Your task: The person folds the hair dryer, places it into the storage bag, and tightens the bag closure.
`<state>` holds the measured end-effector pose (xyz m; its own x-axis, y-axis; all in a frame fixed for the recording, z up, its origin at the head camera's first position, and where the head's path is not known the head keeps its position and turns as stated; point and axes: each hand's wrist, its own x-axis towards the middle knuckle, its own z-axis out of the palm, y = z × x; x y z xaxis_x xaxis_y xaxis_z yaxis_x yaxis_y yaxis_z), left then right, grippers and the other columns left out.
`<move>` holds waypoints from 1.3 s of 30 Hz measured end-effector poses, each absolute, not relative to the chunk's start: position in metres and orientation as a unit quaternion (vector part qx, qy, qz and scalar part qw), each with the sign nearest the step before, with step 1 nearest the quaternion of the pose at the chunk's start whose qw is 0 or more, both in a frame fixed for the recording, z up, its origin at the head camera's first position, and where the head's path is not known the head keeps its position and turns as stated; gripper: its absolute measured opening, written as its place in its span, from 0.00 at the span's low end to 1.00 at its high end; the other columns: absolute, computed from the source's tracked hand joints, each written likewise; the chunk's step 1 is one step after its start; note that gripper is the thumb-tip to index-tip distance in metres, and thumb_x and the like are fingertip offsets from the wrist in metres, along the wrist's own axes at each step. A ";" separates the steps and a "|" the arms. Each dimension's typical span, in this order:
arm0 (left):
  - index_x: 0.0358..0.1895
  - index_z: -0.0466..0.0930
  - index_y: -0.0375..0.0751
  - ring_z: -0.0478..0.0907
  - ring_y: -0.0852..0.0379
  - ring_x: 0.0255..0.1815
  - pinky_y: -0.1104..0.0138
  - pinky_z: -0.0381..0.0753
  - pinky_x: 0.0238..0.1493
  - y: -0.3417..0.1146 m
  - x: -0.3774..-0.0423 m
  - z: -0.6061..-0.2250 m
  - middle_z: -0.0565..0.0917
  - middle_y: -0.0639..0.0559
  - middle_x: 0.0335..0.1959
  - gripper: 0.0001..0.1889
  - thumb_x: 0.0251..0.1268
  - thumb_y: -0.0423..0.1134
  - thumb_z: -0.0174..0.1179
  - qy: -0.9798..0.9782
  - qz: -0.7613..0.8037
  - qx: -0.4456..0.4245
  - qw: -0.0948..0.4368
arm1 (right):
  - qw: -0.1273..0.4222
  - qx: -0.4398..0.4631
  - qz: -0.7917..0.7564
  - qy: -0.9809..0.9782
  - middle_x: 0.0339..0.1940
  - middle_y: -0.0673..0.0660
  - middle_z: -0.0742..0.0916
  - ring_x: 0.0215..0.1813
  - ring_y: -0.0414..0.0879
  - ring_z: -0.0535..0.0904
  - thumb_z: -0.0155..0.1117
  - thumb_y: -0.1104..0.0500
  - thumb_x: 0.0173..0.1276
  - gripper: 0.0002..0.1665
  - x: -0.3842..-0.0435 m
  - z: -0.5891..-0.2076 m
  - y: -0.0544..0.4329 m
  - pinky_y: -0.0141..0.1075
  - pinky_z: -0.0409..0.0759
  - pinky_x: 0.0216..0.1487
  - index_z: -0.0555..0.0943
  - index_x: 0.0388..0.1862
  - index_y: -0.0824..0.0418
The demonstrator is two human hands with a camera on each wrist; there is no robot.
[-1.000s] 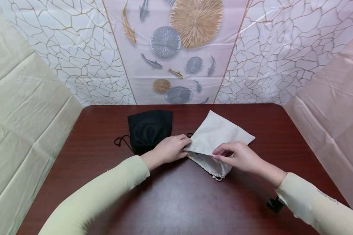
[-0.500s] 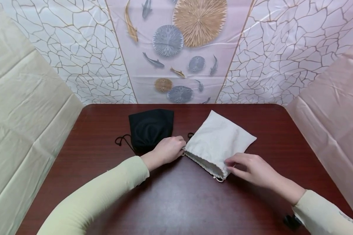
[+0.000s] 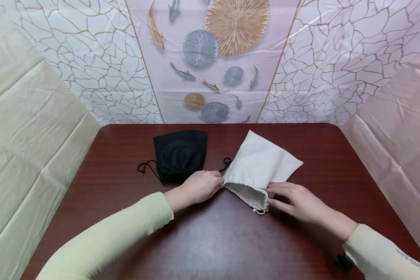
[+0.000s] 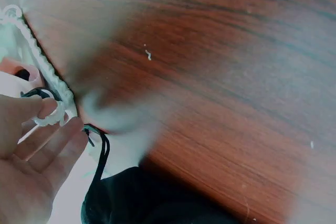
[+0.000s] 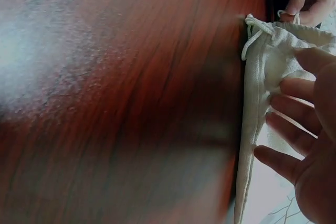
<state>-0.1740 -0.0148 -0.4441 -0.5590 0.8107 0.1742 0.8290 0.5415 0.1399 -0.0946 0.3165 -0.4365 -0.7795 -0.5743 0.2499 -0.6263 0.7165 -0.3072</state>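
Note:
A white cloth drawstring bag lies on the table, its gathered mouth gaping toward me. With thumb and fingers, my left hand pinches the mouth's left corner by its cord; the left wrist view shows this pinch at the ruffled edge. My right hand is at the bag's right side near the mouth. In the right wrist view its fingers are spread and fairly straight against the cloth. White cord ends hang at the near corner. What lies deep inside the bag is hidden.
A black drawstring bag lies left of the white one, partly behind my left hand. Its black cords trail on both sides. The dark red wooden table ends at patterned cloth walls behind and at the sides.
My right hand has moved right and toward me, from the mouth's upper edge to the bag's right side. The mouth narrowed, then widened again. My left hand stays at the left corner.

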 end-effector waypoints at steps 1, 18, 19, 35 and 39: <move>0.41 0.89 0.46 0.90 0.54 0.42 0.59 0.88 0.43 -0.015 -0.173 -0.444 0.89 0.53 0.44 0.06 0.78 0.38 0.63 -0.876 -0.106 -0.468 0.046 | 0.070 0.322 0.193 -0.924 0.59 0.53 0.91 0.60 0.52 0.88 0.77 0.58 0.69 0.19 -0.095 -0.436 0.316 0.53 0.86 0.58 0.90 0.59 0.56; 0.37 0.84 0.42 0.88 0.50 0.30 0.58 0.86 0.29 -0.009 -0.177 -0.449 0.86 0.49 0.33 0.05 0.74 0.37 0.67 -0.889 -0.089 -0.429 0.136 | 0.126 0.353 0.161 -0.913 0.58 0.56 0.91 0.55 0.49 0.91 0.78 0.57 0.67 0.33 -0.087 -0.434 0.312 0.49 0.89 0.49 0.84 0.71 0.50; 0.36 0.84 0.42 0.87 0.51 0.30 0.58 0.86 0.28 -0.009 -0.178 -0.450 0.86 0.49 0.32 0.05 0.73 0.36 0.67 -0.886 -0.081 -0.433 0.144 | 0.126 0.351 0.157 -0.914 0.58 0.57 0.91 0.55 0.50 0.91 0.77 0.56 0.68 0.32 -0.088 -0.434 0.312 0.50 0.89 0.49 0.84 0.71 0.50; 0.35 0.80 0.43 0.85 0.52 0.26 0.60 0.84 0.25 -0.006 -0.161 -0.447 0.82 0.52 0.29 0.05 0.70 0.33 0.65 -0.874 -0.085 -0.460 0.131 | 0.095 0.297 0.128 -0.942 0.64 0.59 0.88 0.62 0.57 0.88 0.74 0.51 0.72 0.30 -0.102 -0.431 0.329 0.56 0.87 0.53 0.83 0.72 0.51; 0.35 0.80 0.43 0.86 0.53 0.27 0.60 0.84 0.25 -0.003 -0.156 -0.447 0.82 0.52 0.29 0.05 0.70 0.34 0.66 -0.876 -0.090 -0.457 0.127 | 0.093 0.268 0.127 -0.951 0.64 0.60 0.88 0.62 0.59 0.87 0.77 0.51 0.69 0.34 -0.101 -0.431 0.336 0.58 0.86 0.53 0.81 0.74 0.55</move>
